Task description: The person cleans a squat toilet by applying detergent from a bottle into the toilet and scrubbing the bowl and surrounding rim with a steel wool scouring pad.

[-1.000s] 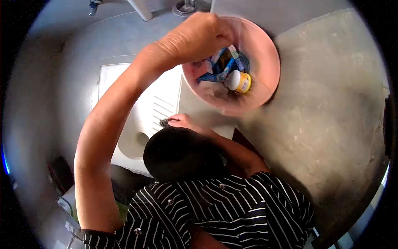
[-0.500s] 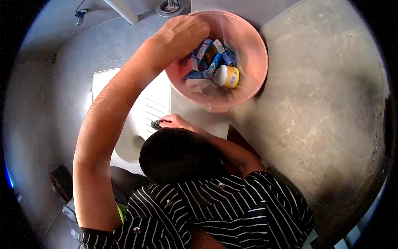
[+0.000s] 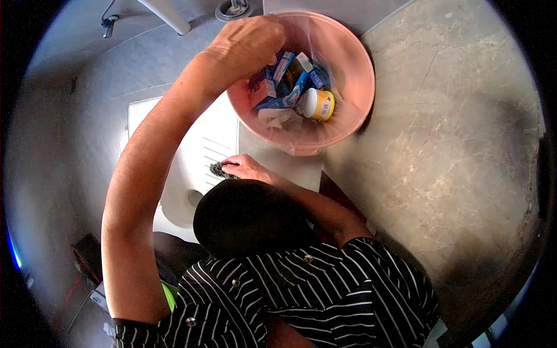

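Observation:
My left hand is at the upper left rim of a pink bucket, its fingers curled over the edge and partly hidden. Inside the bucket, which has a clear plastic liner, lie blue and white packets and a white and yellow tub. Lower down, my right hand is closed on a dark scouring pad. The pad rests against the ribbed right side of a white squat toilet.
A round floor drain with a pipe in it is at the top, beside a white pipe. A small tap hangs at the upper left wall. Stained grey floor lies right of the bucket.
The whole view has shifted, so the bucket and toilet appear farther left. My right hand and the pad have moved slightly up along the ribs. My left hand remains at the bucket rim.

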{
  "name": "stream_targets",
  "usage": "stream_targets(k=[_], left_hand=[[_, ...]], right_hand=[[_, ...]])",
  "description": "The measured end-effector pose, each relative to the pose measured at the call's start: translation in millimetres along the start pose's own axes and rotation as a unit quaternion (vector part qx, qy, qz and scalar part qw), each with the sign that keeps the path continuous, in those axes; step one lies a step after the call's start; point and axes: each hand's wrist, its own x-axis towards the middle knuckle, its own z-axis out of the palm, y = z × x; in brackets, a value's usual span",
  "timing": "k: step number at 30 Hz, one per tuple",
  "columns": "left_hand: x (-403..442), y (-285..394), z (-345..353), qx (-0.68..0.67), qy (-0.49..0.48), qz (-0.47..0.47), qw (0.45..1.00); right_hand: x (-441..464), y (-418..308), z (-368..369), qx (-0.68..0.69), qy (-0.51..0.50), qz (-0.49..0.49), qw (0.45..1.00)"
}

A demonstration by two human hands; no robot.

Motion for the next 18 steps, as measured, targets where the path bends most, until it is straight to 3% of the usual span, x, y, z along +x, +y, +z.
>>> stream_targets(k=[3,7,10,12,15,18], left_hand=[[4.5,5.1,-9.8,0.003,-0.044,-0.058,0.997],[5.5,0.5,-6.7,-0.037,-0.058,-0.035,0.997],[5.5,-1.6,-3.8,-0.069,-0.075,0.006,0.995],[1.6,-6.7,6.5,-0.089,-0.062,0.067,0.992],[2.1,-4.7,8.7,-0.109,-0.049,0.076,0.99],[5.3,-6.1,7.3,-0.083,-0.107,-0.012,0.991]], right_hand=[[-1.4,-9.9,-1.3,0.003,0.008,0.042,0.999],[1.3,4.6,0.3,-0.018,-0.006,0.015,1.0],[3.5,15.1,5.9,0.05,0.04,-0.012,0.998],[2.4,15.8,6.2,0.064,0.04,0.007,0.997],[0.6,8.9,2.4,0.045,0.012,0.036,0.998],[0.5,2.9,0.1,0.016,0.005,0.049,0.999]])
